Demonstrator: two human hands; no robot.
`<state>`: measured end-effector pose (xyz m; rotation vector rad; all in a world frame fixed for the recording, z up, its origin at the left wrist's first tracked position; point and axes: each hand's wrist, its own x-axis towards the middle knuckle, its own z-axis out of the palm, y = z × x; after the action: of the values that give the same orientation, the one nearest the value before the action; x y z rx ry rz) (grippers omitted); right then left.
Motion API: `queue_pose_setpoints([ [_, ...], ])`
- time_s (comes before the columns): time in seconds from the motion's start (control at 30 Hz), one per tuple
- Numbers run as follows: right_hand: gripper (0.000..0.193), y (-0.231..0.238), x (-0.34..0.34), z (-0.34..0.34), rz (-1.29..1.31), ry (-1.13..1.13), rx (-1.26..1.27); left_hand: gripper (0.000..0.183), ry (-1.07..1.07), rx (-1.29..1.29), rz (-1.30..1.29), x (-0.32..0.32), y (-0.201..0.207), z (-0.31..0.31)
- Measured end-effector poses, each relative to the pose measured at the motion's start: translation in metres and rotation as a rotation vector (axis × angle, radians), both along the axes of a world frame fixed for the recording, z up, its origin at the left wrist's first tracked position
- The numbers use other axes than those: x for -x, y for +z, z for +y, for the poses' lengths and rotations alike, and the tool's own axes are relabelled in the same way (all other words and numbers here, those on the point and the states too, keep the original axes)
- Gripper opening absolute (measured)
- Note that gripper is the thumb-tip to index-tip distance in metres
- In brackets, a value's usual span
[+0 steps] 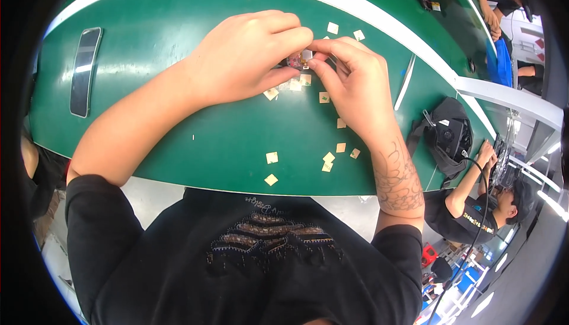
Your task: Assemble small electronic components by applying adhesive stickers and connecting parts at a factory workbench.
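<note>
Between my two hands is a small electronic part (pixel 296 60), reddish and dark with a pale square piece at its right end. My left hand (pixel 255 55) comes from the left with curled fingers, its thumb and forefinger closed on the part's left side. From the right, my right hand (pixel 354 70) pinches the other end between thumb and fingertips. My fingers cover much of the part, so its exact kind cannot be made out. Just below it, a small cream paper square (pixel 305 80) lies on the green table (pixel 225 141), with more squares around it.
Cream squares (pixel 272 157) are scattered over the table's middle and near edge. A phone (pixel 86 71) lies at the left. At the right are a thin white strip (pixel 405 82) and a black bag (pixel 448 132) with a cable. Other people (pixel 474 206) work along the right side.
</note>
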<state>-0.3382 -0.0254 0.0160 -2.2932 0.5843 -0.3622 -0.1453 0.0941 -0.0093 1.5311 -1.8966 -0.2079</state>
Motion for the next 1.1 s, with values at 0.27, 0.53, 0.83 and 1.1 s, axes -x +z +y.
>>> queue_pose_setpoints([
  [0.27,0.019,0.003,-0.002,0.001,0.014,-0.005,0.042,0.029,-0.003,-0.018,-0.005,-0.001,0.000,-0.001],
  [0.53,0.017,0.001,-0.001,0.003,-0.015,-0.016,0.098,0.030,-0.034,-0.077,0.100,0.000,-0.001,-0.003],
  [0.83,0.015,0.002,-0.005,0.008,0.013,-0.072,0.168,0.030,-0.023,-0.091,0.094,0.002,0.001,-0.003],
  [1.1,0.012,0.004,-0.008,0.007,0.039,-0.080,0.157,0.030,-0.006,-0.021,0.054,0.004,0.002,0.000],
])
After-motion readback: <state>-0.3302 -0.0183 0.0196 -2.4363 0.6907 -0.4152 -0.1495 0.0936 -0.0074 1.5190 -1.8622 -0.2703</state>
